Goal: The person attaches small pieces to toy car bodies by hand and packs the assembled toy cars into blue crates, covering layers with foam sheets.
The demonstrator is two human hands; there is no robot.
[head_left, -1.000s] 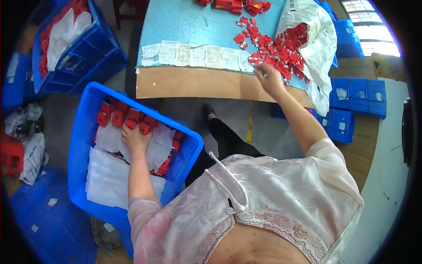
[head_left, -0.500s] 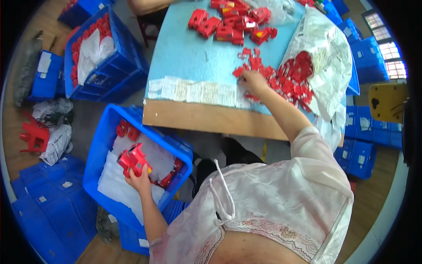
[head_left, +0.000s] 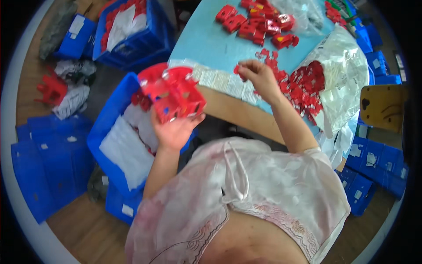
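Observation:
My left hand (head_left: 172, 134) holds up a red plastic toy vehicle body (head_left: 178, 99) in front of the table's edge, its hollow underside with inner ribs in sight. Between the thumb and fingers of my right hand (head_left: 263, 81) is a small red plastic piece (head_left: 240, 73). That hand hovers over the light blue table (head_left: 200, 37), left of a heap of small red pieces (head_left: 304, 90). Part of the heap lies in the mouth of a white plastic bag (head_left: 343, 75). Several more red toy vehicle bodies (head_left: 252, 31) lie farther back on the table.
A blue crate (head_left: 99, 138) with white padding sheets and red bodies stands at my left. Behind it is another blue crate (head_left: 136, 53) full of red parts. A strip of printed paper (head_left: 224, 81) runs along the table's front edge. Blue crates (head_left: 373, 163) are stacked at right.
My left hand has lifted the toy vehicle body up and right from over the crate and turned it underside-up. My right hand has risen from the heap with a small piece.

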